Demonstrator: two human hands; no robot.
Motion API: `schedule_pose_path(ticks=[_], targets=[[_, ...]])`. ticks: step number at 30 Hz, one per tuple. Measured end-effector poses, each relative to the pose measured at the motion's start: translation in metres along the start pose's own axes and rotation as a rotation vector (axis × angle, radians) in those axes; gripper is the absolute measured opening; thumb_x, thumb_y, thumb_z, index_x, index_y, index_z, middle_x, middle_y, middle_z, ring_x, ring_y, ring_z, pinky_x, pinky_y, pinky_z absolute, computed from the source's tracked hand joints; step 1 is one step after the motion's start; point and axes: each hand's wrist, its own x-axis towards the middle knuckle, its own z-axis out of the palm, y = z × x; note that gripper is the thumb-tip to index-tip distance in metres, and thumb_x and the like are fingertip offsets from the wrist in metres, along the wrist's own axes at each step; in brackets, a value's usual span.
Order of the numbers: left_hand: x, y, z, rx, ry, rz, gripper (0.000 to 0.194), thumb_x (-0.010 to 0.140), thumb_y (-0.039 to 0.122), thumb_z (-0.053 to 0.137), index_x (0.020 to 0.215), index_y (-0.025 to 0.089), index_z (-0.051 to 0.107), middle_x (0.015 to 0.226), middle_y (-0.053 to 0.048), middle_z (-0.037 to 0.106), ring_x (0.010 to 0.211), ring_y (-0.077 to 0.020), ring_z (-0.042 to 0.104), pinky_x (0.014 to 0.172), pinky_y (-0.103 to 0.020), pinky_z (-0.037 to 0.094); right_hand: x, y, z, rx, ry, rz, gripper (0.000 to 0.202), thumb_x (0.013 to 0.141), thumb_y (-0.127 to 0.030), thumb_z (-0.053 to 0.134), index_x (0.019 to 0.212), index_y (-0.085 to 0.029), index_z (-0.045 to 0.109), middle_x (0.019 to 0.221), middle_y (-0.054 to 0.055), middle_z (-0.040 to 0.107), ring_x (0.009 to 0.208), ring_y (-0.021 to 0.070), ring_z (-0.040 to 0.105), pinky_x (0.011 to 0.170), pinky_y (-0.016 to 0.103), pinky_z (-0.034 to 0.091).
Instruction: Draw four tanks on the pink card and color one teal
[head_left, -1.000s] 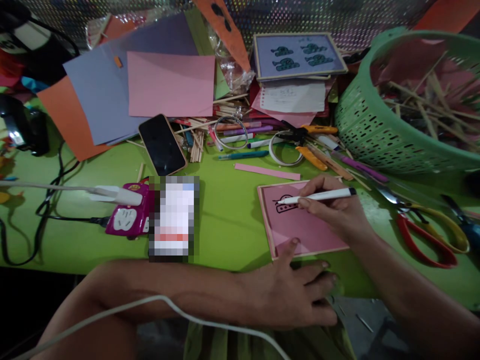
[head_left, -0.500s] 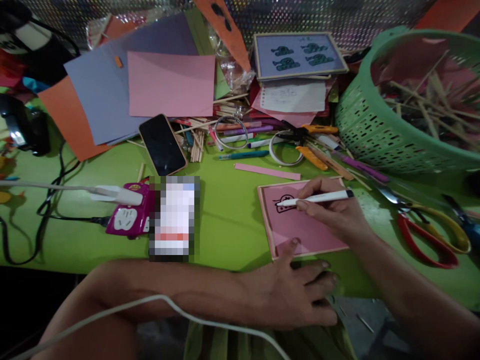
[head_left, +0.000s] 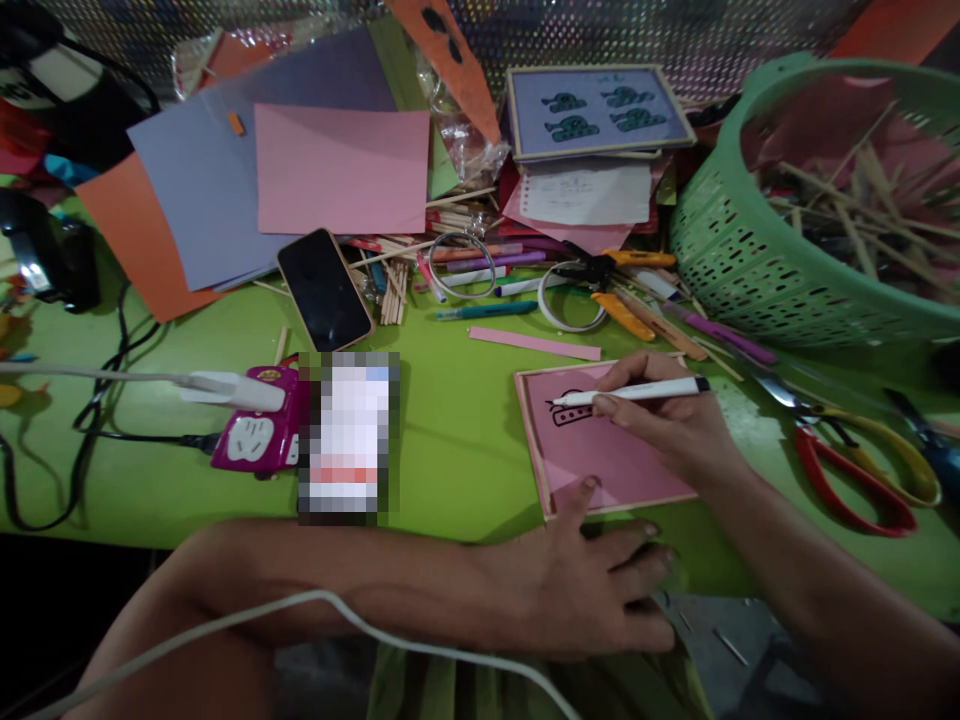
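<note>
On the green table point(head_left: 450, 430), right of centre, lies the pink card point(head_left: 622, 460), edged by thin, wooden-looking strips point(head_left: 533, 440). Handling, judged: the card should be light and somewhat flexible, apt to crease, and could smudge at the black line drawing point(head_left: 568, 418) in its upper left; the strips are probably stiff but slender, perhaps weak at the corners. Best hold: by the edging or a bare corner, clear of the ink. Farther right, the white marker point(head_left: 645, 393) looks light, rigid and smooth, maybe slightly slippery; best hold is low on the barrel.

Pose, left to right. Left hand point(head_left: 592, 590): open, digits spread, back up, forearm lying across from the left; one fingertip reaches over the near strip onto the card. It grips nothing. Right hand point(head_left: 667, 425): pinched around the marker, forearm slanting in from lower right. Marker nearly level, dark end to the right, tip at the drawing; contact with the card cannot be told.
</note>
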Motion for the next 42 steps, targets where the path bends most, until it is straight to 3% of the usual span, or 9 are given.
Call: schedule_pose_path(ticks=[6, 15, 23, 32, 36, 42], targets=[[0.0002, 0.0001, 0.0014, 0.003, 0.036, -0.010, 0.024, 0.106, 0.028, 0.051, 0.117, 0.037, 0.070, 0.143, -0.004, 0.066, 0.128, -0.0279, 0.062, 0.103, -0.066, 0.048, 0.0015, -0.0029, 0.0014, -0.041, -0.004, -0.030, 0.022, 0.082, -0.040, 0.082, 0.082, -0.024, 0.066, 0.075, 0.001, 0.065, 0.065, 0.0163, 0.060, 0.057, 0.028, 0.049], [-0.0007, -0.0009, 0.0002, 0.014, 0.005, 0.007, 0.031, 0.107, 0.025, 0.045, 0.120, 0.037, 0.070, 0.146, -0.006, 0.064, 0.131, -0.0291, 0.061, 0.100, -0.067, 0.049, 0.0017, -0.0028, 0.0016, -0.036, -0.001, -0.051, 0.020, 0.083, -0.038, 0.082, 0.083, -0.024, 0.066, 0.075, 0.000, 0.066, 0.065, 0.0155, 0.061, 0.055, 0.027, 0.049], [0.0006, -0.0002, -0.0009, 0.006, -0.016, -0.001, 0.025, 0.106, 0.028, 0.051, 0.119, 0.037, 0.070, 0.146, -0.005, 0.064, 0.132, -0.0294, 0.060, 0.103, -0.069, 0.047, 0.0014, -0.0021, 0.0013, -0.038, 0.002, -0.045, 0.019, 0.083, -0.036, 0.082, 0.083, -0.024, 0.066, 0.076, 0.001, 0.066, 0.066, 0.0158, 0.062, 0.058, 0.027, 0.051], [0.0000, -0.0005, 0.0003, 0.014, 0.047, -0.003, 0.021, 0.105, 0.027, 0.053, 0.117, 0.035, 0.070, 0.143, -0.004, 0.066, 0.133, -0.0285, 0.060, 0.102, -0.064, 0.049, 0.0010, -0.0053, 0.0024, -0.027, -0.019, -0.012, 0.022, 0.082, -0.040, 0.082, 0.082, -0.025, 0.066, 0.075, 0.001, 0.066, 0.065, 0.0161, 0.060, 0.055, 0.028, 0.049], [0.0002, -0.0013, -0.0021, 0.005, -0.004, 0.005, 0.027, 0.106, 0.026, 0.049, 0.120, 0.036, 0.070, 0.145, -0.005, 0.064, 0.133, -0.0292, 0.060, 0.102, -0.067, 0.048, 0.0007, -0.0036, 0.0017, -0.020, 0.000, 0.005, 0.027, 0.081, -0.046, 0.083, 0.082, -0.025, 0.065, 0.074, 0.001, 0.066, 0.065, 0.0170, 0.060, 0.055, 0.029, 0.050], [0.0020, -0.0017, -0.0054, -0.004, -0.051, 0.007, 0.025, 0.106, 0.030, 0.051, 0.121, 0.038, 0.070, 0.146, -0.004, 0.064, 0.131, -0.0282, 0.061, 0.102, -0.067, 0.048, 0.0004, -0.0027, 0.0019, -0.029, -0.002, -0.020, 0.024, 0.082, -0.042, 0.083, 0.083, -0.025, 0.067, 0.077, 0.001, 0.067, 0.067, 0.0172, 0.062, 0.058, 0.029, 0.051]])
